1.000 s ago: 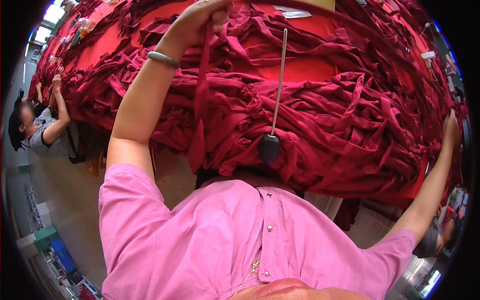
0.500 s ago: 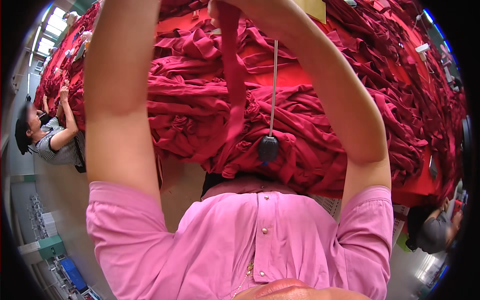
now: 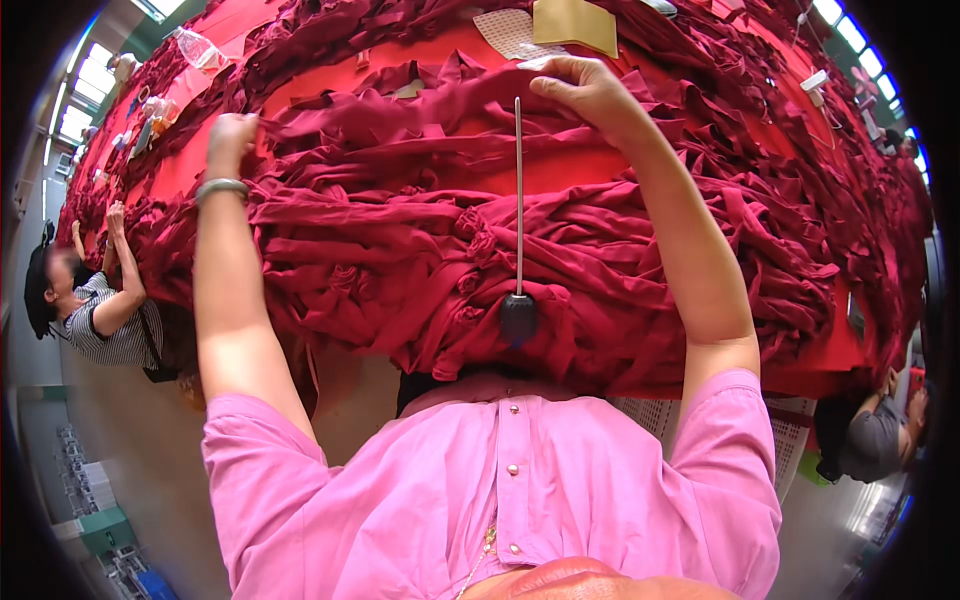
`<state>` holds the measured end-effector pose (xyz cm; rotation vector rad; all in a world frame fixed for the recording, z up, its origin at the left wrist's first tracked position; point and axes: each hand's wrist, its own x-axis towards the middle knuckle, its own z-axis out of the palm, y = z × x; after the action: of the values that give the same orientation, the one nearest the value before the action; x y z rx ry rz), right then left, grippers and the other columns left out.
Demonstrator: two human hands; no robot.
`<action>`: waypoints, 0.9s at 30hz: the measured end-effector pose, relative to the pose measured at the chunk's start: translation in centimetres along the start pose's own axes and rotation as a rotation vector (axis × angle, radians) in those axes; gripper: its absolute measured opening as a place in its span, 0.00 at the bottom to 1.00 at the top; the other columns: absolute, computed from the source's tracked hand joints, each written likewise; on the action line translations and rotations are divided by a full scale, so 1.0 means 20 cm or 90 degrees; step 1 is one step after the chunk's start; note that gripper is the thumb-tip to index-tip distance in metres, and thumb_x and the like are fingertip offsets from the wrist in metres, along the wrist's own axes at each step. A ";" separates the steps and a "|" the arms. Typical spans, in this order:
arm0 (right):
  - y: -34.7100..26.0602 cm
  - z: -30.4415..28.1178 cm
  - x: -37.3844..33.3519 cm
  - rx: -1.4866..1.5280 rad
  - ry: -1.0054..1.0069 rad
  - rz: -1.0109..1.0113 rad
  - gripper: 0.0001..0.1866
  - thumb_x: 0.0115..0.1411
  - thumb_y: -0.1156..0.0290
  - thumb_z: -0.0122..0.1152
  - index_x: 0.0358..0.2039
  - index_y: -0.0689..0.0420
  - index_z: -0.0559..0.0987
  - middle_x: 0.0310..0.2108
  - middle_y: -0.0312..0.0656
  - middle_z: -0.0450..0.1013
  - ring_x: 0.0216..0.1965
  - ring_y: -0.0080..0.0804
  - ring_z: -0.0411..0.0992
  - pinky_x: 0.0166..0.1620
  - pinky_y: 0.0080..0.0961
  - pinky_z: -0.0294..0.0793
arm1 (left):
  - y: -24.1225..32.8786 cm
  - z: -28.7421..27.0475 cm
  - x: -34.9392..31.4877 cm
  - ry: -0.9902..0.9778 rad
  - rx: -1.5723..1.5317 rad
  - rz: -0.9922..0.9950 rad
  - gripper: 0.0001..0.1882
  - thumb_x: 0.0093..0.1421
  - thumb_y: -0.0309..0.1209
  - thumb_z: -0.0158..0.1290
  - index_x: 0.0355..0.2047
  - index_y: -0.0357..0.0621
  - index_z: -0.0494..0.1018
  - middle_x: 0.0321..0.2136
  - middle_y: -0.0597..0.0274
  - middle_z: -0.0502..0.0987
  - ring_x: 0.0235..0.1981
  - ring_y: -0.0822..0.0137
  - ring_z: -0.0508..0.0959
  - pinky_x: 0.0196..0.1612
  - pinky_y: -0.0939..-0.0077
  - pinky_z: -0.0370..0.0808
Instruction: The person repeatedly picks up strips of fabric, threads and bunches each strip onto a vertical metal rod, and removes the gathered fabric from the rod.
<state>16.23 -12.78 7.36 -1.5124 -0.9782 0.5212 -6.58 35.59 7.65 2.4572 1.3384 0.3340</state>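
Note:
A dark red fabric strip (image 3: 400,108) stretches across in front of me between my two hands, its outline partly blurred. At its left end my left hand (image 3: 232,142), with a bracelet on the wrist, is closed in a fist. My right hand (image 3: 582,88) pinches near the strip's right end, thumb against fingers, with a small white piece (image 3: 538,63) at the fingertips. Between my arms a thin metal rod with a black handle (image 3: 518,318), like a screwdriver, has its handle toward me and its tip just below the strip.
Dark red fabric strips (image 3: 390,240) lie heaped over a red-covered table (image 3: 560,165). Beyond my right hand are a yellow card (image 3: 575,27) and a patterned sheet (image 3: 505,35). A clear plastic bag (image 3: 198,48) lies far left. One person (image 3: 105,310) works at left, another (image 3: 875,440) at right.
My left hand has swung out to the left and my right hand has shifted right and nearer. The strip, hanging down before, is now stretched sideways between them.

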 end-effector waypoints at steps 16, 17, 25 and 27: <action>0.19 0.05 -0.04 -0.040 0.051 -0.019 0.08 0.58 0.71 0.63 0.32 0.63 0.78 0.23 0.29 0.70 0.24 0.12 0.64 0.27 0.14 0.64 | 1.13 0.61 -0.99 0.233 -0.255 0.622 0.12 0.57 0.33 0.56 0.36 0.37 0.75 0.27 0.61 0.77 0.28 0.74 0.74 0.33 0.77 0.71; 0.18 0.10 -0.03 -0.020 0.063 -0.068 0.08 0.58 0.71 0.62 0.32 0.63 0.78 0.23 0.29 0.69 0.25 0.12 0.64 0.27 0.15 0.65 | 1.14 0.61 -1.04 0.231 -0.252 0.622 0.12 0.57 0.33 0.56 0.36 0.37 0.75 0.27 0.61 0.77 0.28 0.74 0.74 0.33 0.77 0.71; 0.02 0.16 -0.11 0.164 0.055 0.033 0.11 0.67 0.69 0.49 0.41 0.63 0.77 0.29 0.30 0.72 0.31 0.12 0.66 0.35 0.13 0.69 | 1.13 0.60 -1.14 -0.303 -0.739 0.294 0.08 0.62 0.25 0.50 0.37 0.33 0.76 0.25 0.69 0.77 0.24 0.83 0.72 0.25 0.88 0.67; 0.07 0.17 -0.09 0.175 0.034 0.023 0.09 0.66 0.71 0.51 0.40 0.62 0.76 0.30 0.30 0.72 0.31 0.12 0.66 0.36 0.12 0.69 | 1.13 0.61 -1.16 -0.362 -0.823 0.285 0.09 0.63 0.27 0.49 0.39 0.36 0.76 0.30 0.67 0.79 0.28 0.81 0.75 0.30 0.90 0.72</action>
<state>12.93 -12.28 4.92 -1.2919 -0.8033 0.6121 2.80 2.45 3.92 1.4698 0.1324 0.3798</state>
